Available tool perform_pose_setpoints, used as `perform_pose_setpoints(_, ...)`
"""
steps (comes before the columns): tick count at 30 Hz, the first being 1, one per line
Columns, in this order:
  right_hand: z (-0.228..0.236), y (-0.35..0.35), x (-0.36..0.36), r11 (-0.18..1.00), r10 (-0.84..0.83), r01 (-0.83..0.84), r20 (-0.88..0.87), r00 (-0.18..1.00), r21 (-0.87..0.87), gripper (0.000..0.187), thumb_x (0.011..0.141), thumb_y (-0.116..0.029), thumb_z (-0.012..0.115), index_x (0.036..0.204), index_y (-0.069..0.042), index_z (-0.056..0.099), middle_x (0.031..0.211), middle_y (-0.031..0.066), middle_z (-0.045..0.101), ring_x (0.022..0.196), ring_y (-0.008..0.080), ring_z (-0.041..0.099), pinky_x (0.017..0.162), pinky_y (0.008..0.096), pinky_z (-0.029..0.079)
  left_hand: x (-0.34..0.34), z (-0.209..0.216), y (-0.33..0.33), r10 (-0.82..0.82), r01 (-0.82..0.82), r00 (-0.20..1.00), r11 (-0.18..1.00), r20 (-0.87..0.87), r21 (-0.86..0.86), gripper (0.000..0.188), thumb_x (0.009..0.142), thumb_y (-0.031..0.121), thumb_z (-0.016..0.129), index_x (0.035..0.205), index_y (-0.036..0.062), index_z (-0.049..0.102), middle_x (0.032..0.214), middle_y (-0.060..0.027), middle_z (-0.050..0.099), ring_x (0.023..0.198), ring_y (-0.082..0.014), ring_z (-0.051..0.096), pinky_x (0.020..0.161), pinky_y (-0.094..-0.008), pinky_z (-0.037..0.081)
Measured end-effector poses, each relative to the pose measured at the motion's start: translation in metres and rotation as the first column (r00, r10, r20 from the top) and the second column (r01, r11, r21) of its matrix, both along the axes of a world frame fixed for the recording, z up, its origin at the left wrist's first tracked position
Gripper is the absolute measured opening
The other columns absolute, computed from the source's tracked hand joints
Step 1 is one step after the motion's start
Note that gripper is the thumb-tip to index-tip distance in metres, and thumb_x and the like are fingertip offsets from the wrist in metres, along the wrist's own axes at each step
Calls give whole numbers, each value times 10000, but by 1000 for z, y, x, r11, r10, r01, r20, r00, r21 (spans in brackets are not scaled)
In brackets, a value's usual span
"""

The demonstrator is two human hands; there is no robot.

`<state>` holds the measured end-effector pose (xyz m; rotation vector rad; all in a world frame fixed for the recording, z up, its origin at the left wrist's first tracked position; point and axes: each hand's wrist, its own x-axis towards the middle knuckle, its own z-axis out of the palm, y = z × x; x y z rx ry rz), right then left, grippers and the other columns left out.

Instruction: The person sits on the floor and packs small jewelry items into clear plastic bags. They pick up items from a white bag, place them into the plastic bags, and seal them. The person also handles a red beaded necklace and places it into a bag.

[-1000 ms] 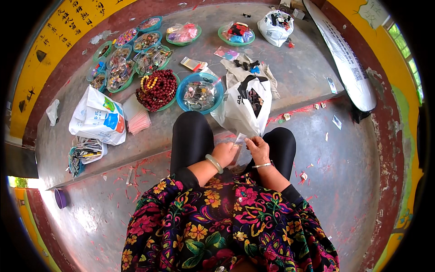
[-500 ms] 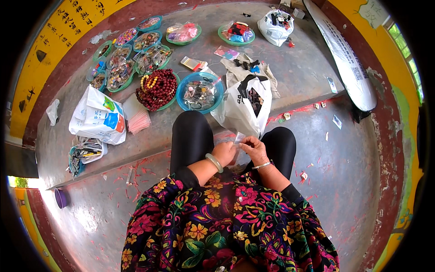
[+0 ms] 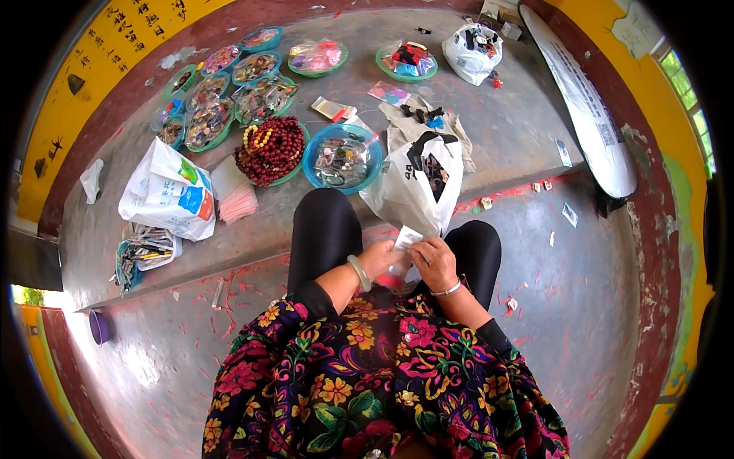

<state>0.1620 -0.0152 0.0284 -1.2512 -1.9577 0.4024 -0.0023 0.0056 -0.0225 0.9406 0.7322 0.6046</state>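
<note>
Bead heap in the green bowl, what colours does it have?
The beads are mostly dark red, with some yellow; the head view shows them best.

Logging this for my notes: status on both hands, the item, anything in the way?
Left hand holding small white slip. Right hand at its edge, grip unclear. White bag just beyond, not between hands and slip.

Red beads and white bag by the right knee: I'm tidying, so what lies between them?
In the head view, a blue bowl of small items stands there, beside the green plate under the beads.
</note>
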Motion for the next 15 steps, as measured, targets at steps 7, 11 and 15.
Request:
perform_pose_setpoints(7,-1,-2,-2,997,-36,33,41,999,68,51,684,-73,602,728,-57,583,655,88,537,586,266,540,516,333,437,2,19,-2,-58,59,996,998,68,-17,265,789,33,509,1052,23,482,919,-37,559,846,-114,524,768,-252,411)
perform_pose_setpoints(11,-6,-2,-3,993,-101,100,23,995,63,45,673,-73,610,708,-72,582,613,75,522,560,264,534,505,341,433,0,-4,0,-151,153,988,984,-25,90,313,776,-7,505,1085,36,480,968,-17,547,913,-97,496,826,-252,383)
perform_pose_setpoints(15,-12,-1,0,984,-179,178,-39,983,-15,32,671,-61,608,698,-65,590,613,84,547,569,266,551,517,329,442,3,-1,-4,-179,190,981,961,-71,203,300,779,-3,505,1076,31,484,977,-9,542,914,-96,490,802,-257,403)
